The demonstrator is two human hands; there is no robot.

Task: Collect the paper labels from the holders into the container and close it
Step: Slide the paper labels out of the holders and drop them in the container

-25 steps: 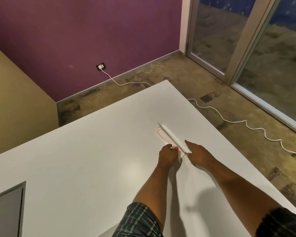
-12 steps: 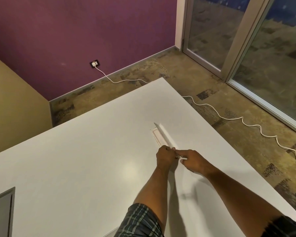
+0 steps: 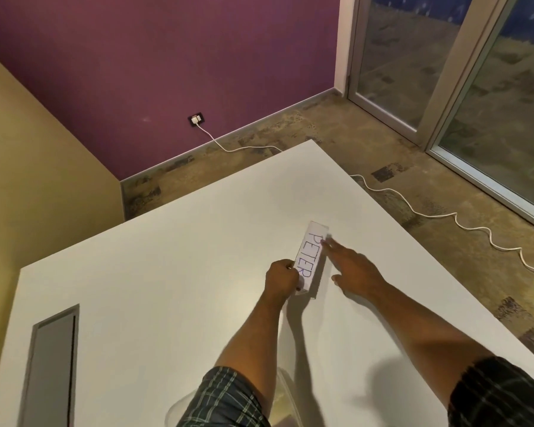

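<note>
Compared with half a second ago, the holder [image 3: 309, 260] now stands tilted up so that its label face, lettered PETER, is toward you; before, it lay low with both hands bunched at its near end.

Nearest you, below the grip, a clear container [image 3: 282, 392] shows only as a curved rim between your forearms. Your sleeves cover most of it, so you cannot tell what it contains, or whether a lid is on hand.

At the grip, your left hand [image 3: 282, 280] is curled round the near end of the holder, pinching it. Your right hand [image 3: 352, 266] lies just to the right, fingers straight, fingertips [image 3: 327, 241] touching the far right edge. That edge is motion-blurred, so you cannot tell whether the fingers press the holder or the paper label [image 3: 310, 255].

Progress judgement: the label is still in the holder, so extraction is not done. Transfer to the container and closing remain. No other holders are visible, so the number left cannot be read.

Beyond the grip, the white table [image 3: 167, 257] runs on to its far corner; a white cable [image 3: 413, 208] lies across the floor behind.
</note>
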